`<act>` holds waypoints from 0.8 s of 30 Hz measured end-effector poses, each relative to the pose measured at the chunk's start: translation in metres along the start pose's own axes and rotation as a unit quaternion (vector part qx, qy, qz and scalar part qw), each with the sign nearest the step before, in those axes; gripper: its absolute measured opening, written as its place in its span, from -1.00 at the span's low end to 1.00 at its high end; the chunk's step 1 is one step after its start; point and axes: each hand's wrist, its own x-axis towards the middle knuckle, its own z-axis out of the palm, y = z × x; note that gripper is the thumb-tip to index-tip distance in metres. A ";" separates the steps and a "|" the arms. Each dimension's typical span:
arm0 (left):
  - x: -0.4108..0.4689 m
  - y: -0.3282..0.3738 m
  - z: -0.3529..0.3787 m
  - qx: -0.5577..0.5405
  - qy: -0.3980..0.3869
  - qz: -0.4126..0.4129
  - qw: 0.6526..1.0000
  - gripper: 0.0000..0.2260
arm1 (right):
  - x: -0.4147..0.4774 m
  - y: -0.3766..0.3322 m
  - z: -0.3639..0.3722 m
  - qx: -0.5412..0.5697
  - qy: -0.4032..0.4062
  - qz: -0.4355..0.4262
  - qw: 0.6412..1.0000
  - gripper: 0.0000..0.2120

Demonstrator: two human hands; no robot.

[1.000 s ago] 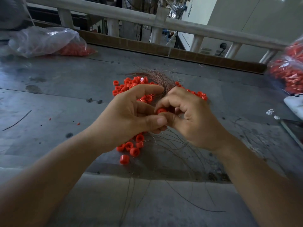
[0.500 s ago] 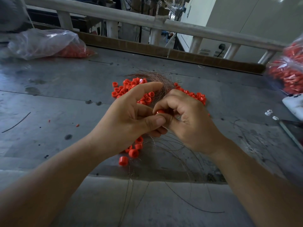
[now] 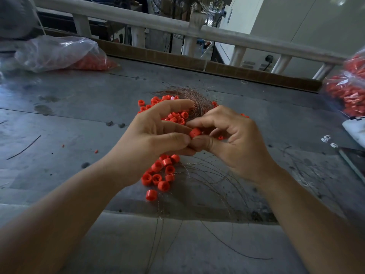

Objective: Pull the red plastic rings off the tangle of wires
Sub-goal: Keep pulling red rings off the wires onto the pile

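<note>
A red plastic ring [image 3: 195, 133] sits between my two hands above the grey table [image 3: 79, 119]. My right hand [image 3: 233, 139] pinches it between thumb and forefinger. My left hand [image 3: 156, 135] meets it thumb to thumb, its fingers curled and pinching at the same spot; what it grips there is hidden. A tangle of thin coppery wires [image 3: 195, 99] lies behind the hands, and loose strands [image 3: 213, 175] trail toward me. Several loose red rings lie in a far pile [image 3: 173, 115] and in a near pile [image 3: 162, 175].
A clear plastic bag with red rings [image 3: 59, 54] lies at the back left. Another bag of red parts [image 3: 349, 89] sits at the right edge, with a white object [image 3: 355, 129] below it. A white railing [image 3: 177, 26] runs behind the table.
The red ring now shows more fully between the fingertips. Both hands stay together at the same spot above the table.
</note>
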 end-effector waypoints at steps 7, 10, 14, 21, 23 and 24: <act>0.001 0.001 0.003 0.066 0.042 0.006 0.997 -0.56 | -0.001 0.002 0.001 -0.030 -0.012 -0.037 0.999 -0.63; 0.002 0.001 0.001 0.072 0.054 -0.001 0.996 -0.58 | -0.001 0.002 0.002 -0.040 -0.014 -0.033 0.999 -0.64; 0.002 0.002 -0.004 0.015 0.050 -0.002 0.999 -0.65 | 0.000 0.003 0.001 -0.052 0.022 -0.020 0.998 -0.67; 0.005 0.003 -0.009 -0.090 0.022 -0.004 0.996 -0.79 | 0.000 0.002 0.001 -0.093 0.036 -0.034 0.994 -0.80; 0.004 0.003 -0.008 -0.069 0.030 0.004 0.997 -0.89 | 0.001 0.002 0.000 -0.113 0.039 -0.027 0.992 -0.87; 0.004 0.004 -0.007 -0.048 0.046 0.009 0.998 -0.93 | 0.001 0.001 -0.002 -0.122 0.036 -0.018 0.992 -0.88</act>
